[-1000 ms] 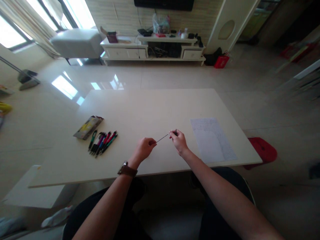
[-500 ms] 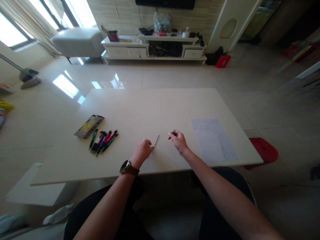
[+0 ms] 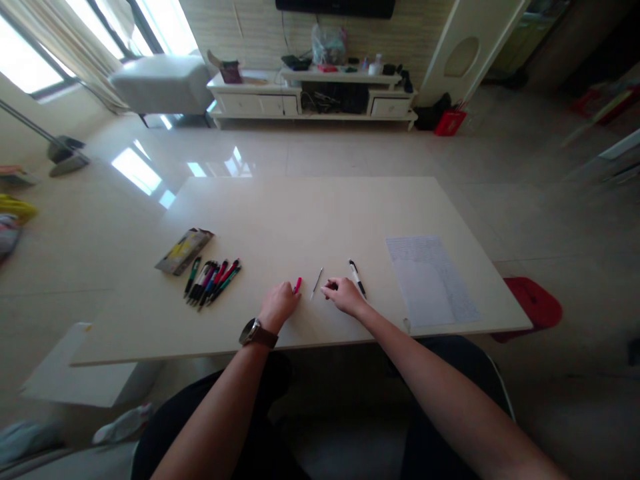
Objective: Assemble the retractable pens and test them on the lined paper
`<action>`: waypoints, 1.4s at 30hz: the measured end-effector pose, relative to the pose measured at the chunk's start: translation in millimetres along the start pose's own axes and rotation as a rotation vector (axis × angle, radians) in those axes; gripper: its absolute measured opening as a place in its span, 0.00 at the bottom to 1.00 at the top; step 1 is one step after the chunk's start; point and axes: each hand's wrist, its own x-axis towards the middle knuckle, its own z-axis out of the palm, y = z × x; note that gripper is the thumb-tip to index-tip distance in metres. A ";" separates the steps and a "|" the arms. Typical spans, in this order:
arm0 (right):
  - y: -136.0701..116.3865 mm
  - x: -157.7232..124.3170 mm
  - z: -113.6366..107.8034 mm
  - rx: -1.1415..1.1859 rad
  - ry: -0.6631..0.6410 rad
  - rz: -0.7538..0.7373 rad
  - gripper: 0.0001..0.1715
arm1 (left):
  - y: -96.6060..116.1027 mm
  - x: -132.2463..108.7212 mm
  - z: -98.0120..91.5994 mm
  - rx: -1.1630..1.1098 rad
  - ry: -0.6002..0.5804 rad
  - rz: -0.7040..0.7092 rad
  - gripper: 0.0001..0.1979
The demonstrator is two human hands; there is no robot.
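Note:
My left hand [image 3: 278,307], with a watch on the wrist, is closed around a pink pen barrel [image 3: 298,285] whose end sticks up past the fingers. My right hand [image 3: 344,295] is pinched at the fingertips on a small dark piece, too small to name. Between the two hands a thin pen refill [image 3: 317,283] lies on the white table [image 3: 300,213]. Just beyond my right hand rests a white-and-black pen [image 3: 357,277], partly behind the hand. A small clear piece [image 3: 407,325] shows near the table's front edge, beside my right forearm.
Several coloured pens [image 3: 213,283] lie bunched on the left of the table, in front of a flat pen box [image 3: 184,251]. A written sheet of paper [image 3: 433,280] lies at the right. Beyond the table's right edge stands a red stool [image 3: 535,303].
My right hand has moved left and toward me, and the white-and-black pen now shows behind it. My left hand has drawn back from the refill, and the pink barrel shows in it.

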 end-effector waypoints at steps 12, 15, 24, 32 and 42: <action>-6.8 16.7 7.4 0.119 0.149 0.048 0.19 | 7.0 -1.3 -10.4 -0.097 0.099 -0.006 0.18; -6.8 16.2 1.3 0.127 0.183 0.032 0.20 | 6.5 -1.5 -11.9 -0.098 0.103 -0.009 0.18; -7.1 10.0 -10.3 0.236 0.163 -0.024 0.17 | 18.9 -4.6 -19.0 -0.222 0.128 0.171 0.09; -20.8 7.5 -23.3 0.537 0.101 -0.007 0.16 | 70.1 -18.2 -32.8 -0.516 0.183 0.472 0.07; -8.5 -1.1 -44.7 0.075 0.111 0.040 0.31 | 73.8 -9.8 -26.5 -0.476 0.259 0.580 0.05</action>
